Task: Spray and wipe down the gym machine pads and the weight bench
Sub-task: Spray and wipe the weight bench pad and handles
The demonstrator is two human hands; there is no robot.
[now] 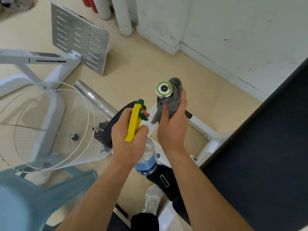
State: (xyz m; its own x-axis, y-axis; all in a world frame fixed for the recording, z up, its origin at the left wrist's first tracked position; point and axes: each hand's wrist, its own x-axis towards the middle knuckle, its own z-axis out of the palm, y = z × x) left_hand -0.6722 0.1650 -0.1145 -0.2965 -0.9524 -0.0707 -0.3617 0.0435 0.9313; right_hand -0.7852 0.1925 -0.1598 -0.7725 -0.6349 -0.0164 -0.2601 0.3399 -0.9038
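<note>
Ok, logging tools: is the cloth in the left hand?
No, the right hand grips the grey cloth; the left hand holds the spray bottle.

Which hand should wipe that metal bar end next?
Right. The right hand holds the grey cloth against the metal bar end; the left hand is gripping the spray bottle.

Single view, worn at head height. Faces forward and steeply down, wide-angle (bowing of straight edges near the borders). Sits close above the left hand [128, 139] and right hand [173, 127], both near frame centre, with forearms entering from the bottom edge. Takes in mostly floor [150, 64]; reaches the foot of the wall [233, 30] at top right; cuts off the dark bench [266, 147] at the right edge. Catches a shoe [152, 199] directly below, near the bottom edge.
</note>
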